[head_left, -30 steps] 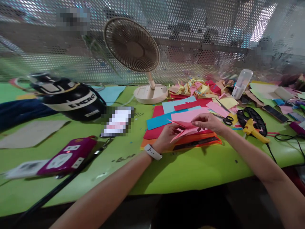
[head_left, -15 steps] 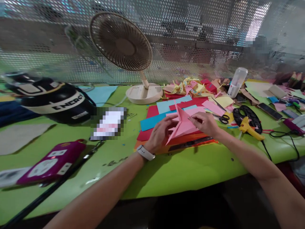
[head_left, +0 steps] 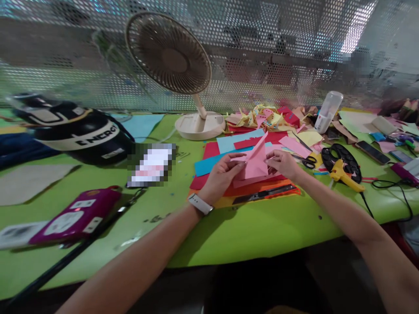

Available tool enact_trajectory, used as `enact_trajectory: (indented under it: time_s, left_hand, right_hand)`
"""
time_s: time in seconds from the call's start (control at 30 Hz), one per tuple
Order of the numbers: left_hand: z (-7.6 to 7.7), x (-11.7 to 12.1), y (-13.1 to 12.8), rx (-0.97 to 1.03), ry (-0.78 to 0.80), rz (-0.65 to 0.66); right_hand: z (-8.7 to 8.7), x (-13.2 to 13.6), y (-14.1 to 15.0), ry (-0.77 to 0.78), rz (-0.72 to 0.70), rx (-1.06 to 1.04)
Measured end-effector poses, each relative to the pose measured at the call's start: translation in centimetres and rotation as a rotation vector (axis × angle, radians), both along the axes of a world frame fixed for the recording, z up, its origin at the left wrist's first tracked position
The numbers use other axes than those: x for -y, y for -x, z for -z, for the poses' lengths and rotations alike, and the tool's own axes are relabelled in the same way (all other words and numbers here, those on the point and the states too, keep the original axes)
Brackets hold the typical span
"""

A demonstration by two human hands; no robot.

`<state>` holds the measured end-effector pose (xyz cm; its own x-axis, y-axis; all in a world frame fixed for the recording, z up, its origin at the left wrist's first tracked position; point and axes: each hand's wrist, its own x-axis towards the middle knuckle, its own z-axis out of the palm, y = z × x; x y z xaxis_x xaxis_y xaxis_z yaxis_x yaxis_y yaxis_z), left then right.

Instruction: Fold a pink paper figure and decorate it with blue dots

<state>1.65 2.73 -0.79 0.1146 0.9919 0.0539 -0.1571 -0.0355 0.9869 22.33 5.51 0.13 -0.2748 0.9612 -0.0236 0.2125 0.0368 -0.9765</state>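
A folded pink paper (head_left: 255,163) with one flap standing up is held between my two hands. My left hand (head_left: 222,174), with a white watch on the wrist, pinches its left edge between thumb and fingers. At its right edge, my right hand (head_left: 282,165) grips it with bent fingers. Beneath lie stacked sheets: a red one (head_left: 198,182), a blue strip (head_left: 206,165) and an orange one (head_left: 284,193). A black utility knife (head_left: 265,193) rests on the orange sheet, just in front of the pink paper.
Right of my hands lie scissors (head_left: 307,161), a black palette (head_left: 352,163) and a yellow glue gun (head_left: 345,176). Behind stand a fan (head_left: 199,126), paper scraps (head_left: 262,117) and a clear bottle (head_left: 329,111). A phone (head_left: 152,163), purple power strip (head_left: 78,213) and black jug (head_left: 88,135) are leftward.
The pink paper has turned in my hands, its raised flap now leaning up to the right. My left fingers have closed on its left edge. The utility knife shows more fully.
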Motion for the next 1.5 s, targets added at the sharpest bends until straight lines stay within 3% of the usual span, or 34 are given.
enact_trajectory:
  time_s: [0.07, 0.13, 0.2, 0.3, 0.43, 0.67, 0.93, 1.07, 1.17, 1.27, 1.37, 1.5]
  left_hand:
    - [0.0, 0.0, 0.1, 0.003, -0.006, -0.011]
    - [0.0, -0.1, 0.1, 0.009, -0.017, -0.005]
    - [-0.1, -0.1, 0.2, 0.005, -0.015, 0.005]
    - [-0.1, -0.2, 0.3, -0.024, 0.021, 0.004]
    - [0.1, -0.5, 0.5, -0.041, 0.040, -0.035]
    - [0.4, -0.7, 0.6, -0.046, 0.034, -0.066]
    - [0.5, -1.1, 0.7, -0.027, 0.028, -0.066]
    - [0.6, -1.4, 0.8, -0.029, 0.004, -0.074]
    - [0.8, -1.5, 0.9, -0.004, -0.005, -0.077]
    - [0.8, -1.7, 0.9, 0.036, 0.015, -0.074]
    - [0.9, -1.9, 1.0, 0.082, 0.054, -0.074]
    - [0.8, -2.0, 1.1, 0.096, 0.070, -0.078]
  right_hand:
    - [-1.4, 0.0, -1.2, -0.005, -0.108, 0.140]
    - [-3.5, 0.1, -3.4, -0.157, -0.206, 0.454]
    - [-5.7, 0.2, -6.2, -0.344, -0.098, 0.871]
    - [-7.9, 0.1, -9.5, -0.243, 0.091, 1.348]
    - [-7.5, -1.1, -10.9, -0.048, 0.062, 1.564]
    - [-5.1, -2.8, -10.4, 0.009, -0.055, 1.605]
    - [-5.6, -2.4, -9.9, 0.024, -0.103, 1.617]
    - [-6.0, -2.5, -11.1, 0.018, -0.136, 1.577]
    - [-6.6, -2.4, -12.9, -0.003, -0.083, 1.416]
    - [-7.3, -2.2, -13.8, 0.047, -0.070, 1.077]
    - [-7.6, -1.9, -12.8, 0.004, -0.105, 0.759]
    - [-7.0, -1.4, -10.2, 0.046, -0.190, 0.527]
